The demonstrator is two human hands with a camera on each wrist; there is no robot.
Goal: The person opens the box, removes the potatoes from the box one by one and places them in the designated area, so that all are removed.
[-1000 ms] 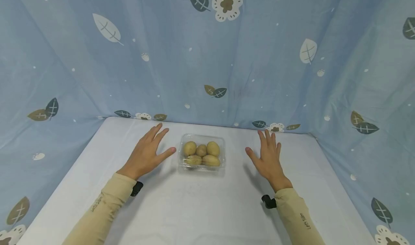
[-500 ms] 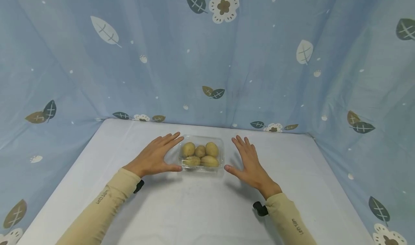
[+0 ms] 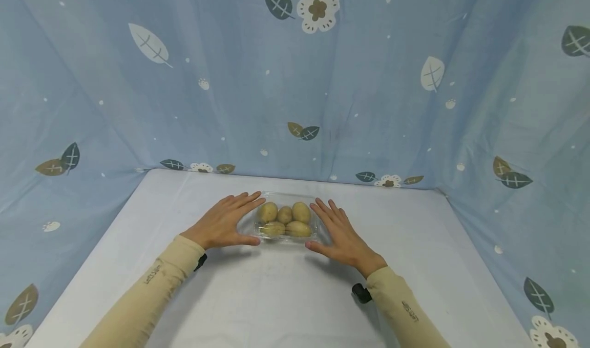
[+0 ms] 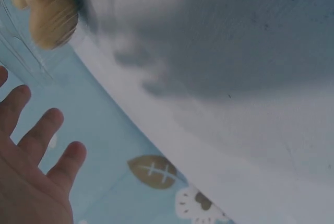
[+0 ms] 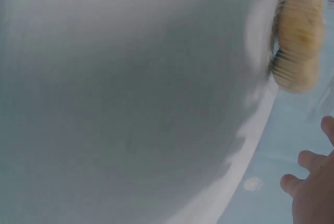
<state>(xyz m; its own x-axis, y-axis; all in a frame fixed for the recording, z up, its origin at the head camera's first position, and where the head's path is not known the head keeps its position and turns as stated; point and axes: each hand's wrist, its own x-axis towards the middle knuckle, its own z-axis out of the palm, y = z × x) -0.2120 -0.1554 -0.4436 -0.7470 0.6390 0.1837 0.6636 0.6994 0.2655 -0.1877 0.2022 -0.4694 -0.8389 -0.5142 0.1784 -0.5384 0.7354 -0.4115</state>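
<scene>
A clear plastic clamshell box point(image 3: 287, 239) stands on the white table, with several yellowish-brown potatoes point(image 3: 298, 229) inside, two larger ones in front and smaller ones behind. My left hand point(image 3: 224, 224) is at the box's left side, fingers spread and straight, fingertips right at its back left corner and thumb by the front left corner. On the other side my right hand point(image 3: 341, 234) reaches in the same way, its fingertips overlapping the box's right edge in the head view. In the left wrist view the spread fingers point(image 4: 43, 135) show below the potatoes point(image 4: 54, 19).
The white-covered table point(image 3: 276, 302) spreads in front of the box and to both sides. A blue curtain point(image 3: 239, 102) with leaf and flower prints hangs behind the table and along its sides. Dark wrist cameras point(image 3: 361, 293) sit under the sleeves.
Both hands have moved inward to the box, left hand to the right and right hand to the left. The box stays in place on the table.
</scene>
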